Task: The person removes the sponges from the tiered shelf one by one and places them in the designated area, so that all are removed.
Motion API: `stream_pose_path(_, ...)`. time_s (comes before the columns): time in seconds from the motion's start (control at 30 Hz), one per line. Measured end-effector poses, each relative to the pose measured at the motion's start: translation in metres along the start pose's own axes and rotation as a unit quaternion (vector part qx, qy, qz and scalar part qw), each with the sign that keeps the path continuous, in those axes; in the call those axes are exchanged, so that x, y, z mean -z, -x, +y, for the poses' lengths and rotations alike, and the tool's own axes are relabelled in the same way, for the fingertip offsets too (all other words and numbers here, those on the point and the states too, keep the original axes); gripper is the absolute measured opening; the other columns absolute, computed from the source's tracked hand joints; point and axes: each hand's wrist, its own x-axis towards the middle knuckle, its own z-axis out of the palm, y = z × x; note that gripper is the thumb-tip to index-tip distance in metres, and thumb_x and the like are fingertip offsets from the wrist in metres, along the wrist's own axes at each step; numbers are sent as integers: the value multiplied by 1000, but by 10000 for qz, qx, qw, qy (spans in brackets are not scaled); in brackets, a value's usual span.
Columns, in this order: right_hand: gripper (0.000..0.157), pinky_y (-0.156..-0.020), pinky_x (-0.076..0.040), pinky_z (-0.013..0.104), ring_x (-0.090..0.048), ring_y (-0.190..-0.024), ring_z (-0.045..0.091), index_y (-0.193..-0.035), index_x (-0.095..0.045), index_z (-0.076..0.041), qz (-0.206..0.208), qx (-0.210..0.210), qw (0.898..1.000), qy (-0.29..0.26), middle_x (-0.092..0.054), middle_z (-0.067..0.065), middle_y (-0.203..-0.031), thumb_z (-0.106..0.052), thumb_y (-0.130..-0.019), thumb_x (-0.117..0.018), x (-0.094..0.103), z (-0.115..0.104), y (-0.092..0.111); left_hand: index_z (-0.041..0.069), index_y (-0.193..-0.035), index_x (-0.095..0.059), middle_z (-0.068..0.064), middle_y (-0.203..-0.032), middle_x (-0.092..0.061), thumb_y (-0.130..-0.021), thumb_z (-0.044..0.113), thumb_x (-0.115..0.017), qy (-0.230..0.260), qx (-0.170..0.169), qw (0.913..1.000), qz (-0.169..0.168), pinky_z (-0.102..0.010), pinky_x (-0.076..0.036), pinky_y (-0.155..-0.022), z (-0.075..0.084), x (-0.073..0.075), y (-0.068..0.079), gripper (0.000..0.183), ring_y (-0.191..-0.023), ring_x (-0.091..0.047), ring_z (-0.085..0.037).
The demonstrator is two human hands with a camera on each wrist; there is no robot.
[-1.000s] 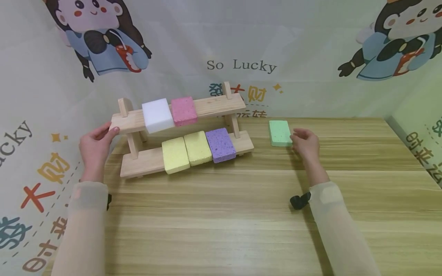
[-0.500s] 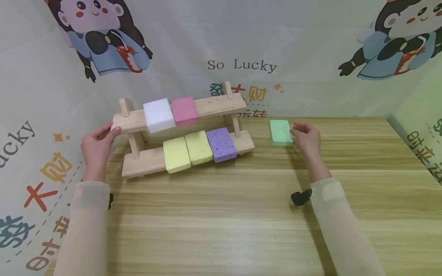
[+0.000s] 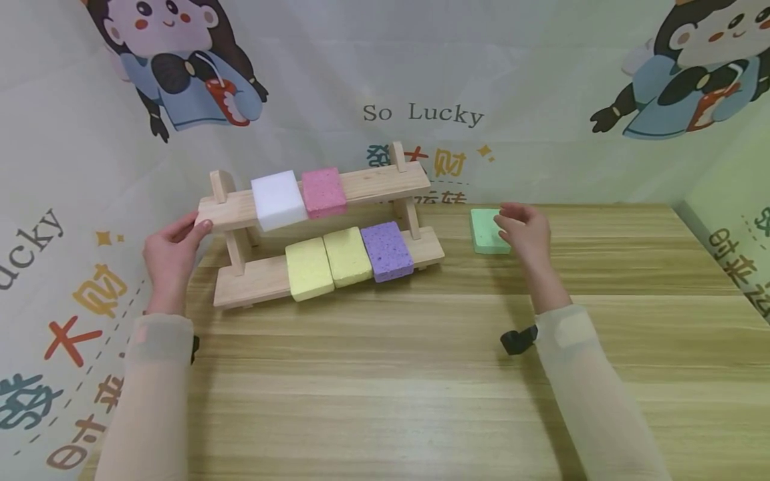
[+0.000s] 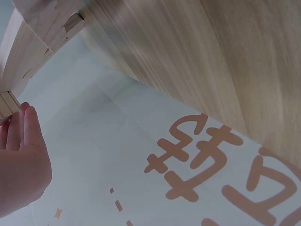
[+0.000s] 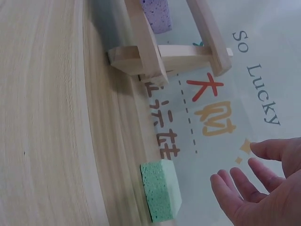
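My left hand pinches the left end of the upper board of a two-tier wooden rack, thumb on top; the left wrist view catches its fingers at the board's end. The upper board carries a white sponge and a pink sponge. On the lower board two yellow sponges sit beside a purple sponge. A green sponge lies on the table, right of the rack. Above its right side hovers my right hand, fingers spread and holding nothing; in the right wrist view it appears apart from the sponge.
The wooden table meets a printed cloth hung behind it and at both sides. The rack stands at an angle near the back left edge. A black wrist camera sits at the right sleeve.
My right hand has come off the green sponge's right edge, rising and shifting left to overlap it. The left hand keeps its hold on the rack; the sponges have stayed put.
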Motion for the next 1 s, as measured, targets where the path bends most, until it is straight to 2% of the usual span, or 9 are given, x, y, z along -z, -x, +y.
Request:
stream_pose_path(0.13,41,-100,-55,30,-59,-84,-3,-134,-57,2,-51,77,9999,-52,-60,8,-123,-7,-95,-62,-7,-4,2,24,-137,-60,2,-140,-59,-88,45,-72,-70,59,10000,-3,-17,-49,-103,0,0,-1,55,-116,-62,5)
stream_pose_path(0.3,40,-101,-55,32,-59,-86,-2,-133,-58,1,-180,166,9997,-89,-61,0,-114,-7,-95,-63,-16,-10,4,26,-138,-60,3,-140,-60,-89,48,-70,-144,68,9999,5,-25,-47,-109,0,-1,-2,55,-119,-61,3)
stream_pose_path(0.4,40,-99,-56,31,-60,-87,-2,-133,-58,2,-251,255,9993,-64,-62,4,-119,-8,-95,-64,-23,-13,6,26,-138,-60,3,-141,-60,-89,48,-70,-149,32,9999,19,-28,-45,-112,0,-1,-2,55,-122,-59,0)
stream_pose_path(0.6,39,-98,-56,31,-59,-88,0,-133,-57,2,-452,397,9982,9,-58,19,-136,-8,-96,-63,-34,-19,10,26,-139,-58,2,-143,-59,-89,50,-68,-266,-21,9996,9,-29,-45,-112,-2,-2,-2,57,-125,-58,-3)
stream_pose_path(0.77,38,-101,-55,33,-60,-93,4,-134,-56,2,-626,430,9970,-123,-56,20,-138,-6,-97,-61,-45,-24,13,26,-140,-58,1,-143,-58,-89,51,-68,-294,-25,9996,11,-30,-44,-114,-2,-2,-1,57,-128,-58,-5)
stream_pose_path(1.0,37,-100,-56,36,-60,-87,4,-132,-58,0,-694,461,9963,-214,-58,19,-134,-9,-96,-63,-61,-28,14,26,-139,-58,1,-143,-58,-90,49,-69,-230,-31,9997,58,-31,-43,-114,-1,-3,0,55,-129,-57,-6)
